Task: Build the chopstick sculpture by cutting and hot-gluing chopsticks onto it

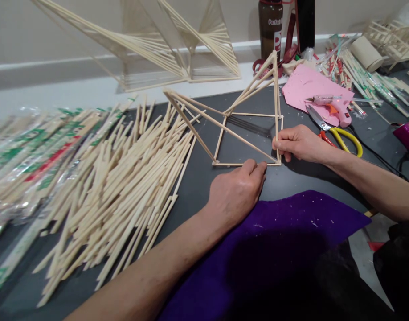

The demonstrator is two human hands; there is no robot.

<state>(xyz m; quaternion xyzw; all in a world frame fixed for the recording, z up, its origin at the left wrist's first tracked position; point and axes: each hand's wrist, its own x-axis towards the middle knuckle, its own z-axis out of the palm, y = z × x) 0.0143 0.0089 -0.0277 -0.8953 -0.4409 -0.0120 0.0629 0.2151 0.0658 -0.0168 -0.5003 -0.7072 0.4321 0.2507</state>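
Note:
A frame of pale wooden chopsticks (251, 115) stands on the dark tabletop, with a square base and slanting sticks that rise to a left and a right peak. My left hand (238, 187) is closed over the base's front stick, its fingertips partly hidden. At the front right corner, my right hand (300, 143) pinches the frame between thumb and fingers. Left of the frame lies a big heap of loose chopsticks (124, 178). Scissors (334, 131) with a yellow and a red handle rest just beyond my right hand.
A pink glue gun (345, 117) lies on a pink sheet (300, 84) at the right. Wrapped chopsticks (40, 151) cover the far left. Two larger stick structures (151, 49) lean at the wall, near a dark bottle (270, 31). Purple cloth (291, 214) hangs over the front edge.

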